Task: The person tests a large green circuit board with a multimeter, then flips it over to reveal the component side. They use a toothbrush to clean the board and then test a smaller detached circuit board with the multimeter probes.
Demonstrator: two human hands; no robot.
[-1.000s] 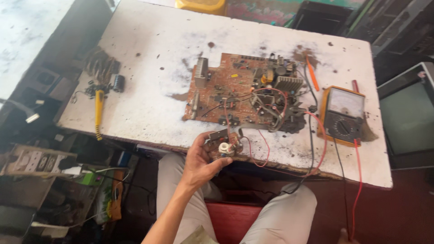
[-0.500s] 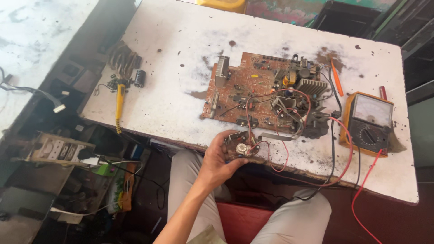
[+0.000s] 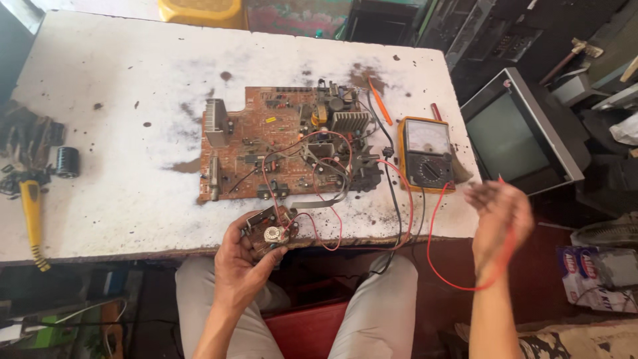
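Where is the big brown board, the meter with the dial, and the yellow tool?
big brown board (image 3: 266,143), head view, bare middle of board.
meter (image 3: 428,154), head view, round dial knob.
yellow tool (image 3: 30,206), head view, handle.

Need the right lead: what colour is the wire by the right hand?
Red wire, head view.

grey boxy television screen (image 3: 506,138) right of table, blue-and-white printed package (image 3: 597,278) lower right

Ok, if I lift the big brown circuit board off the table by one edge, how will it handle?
The circuit board probably stays stiff, though uneven: the heat sinks and transformer sit toward its far right. It likely won't come free cleanly, since red wires tie it to the small board in the left hand. Exposed components look snag-prone and fragile.
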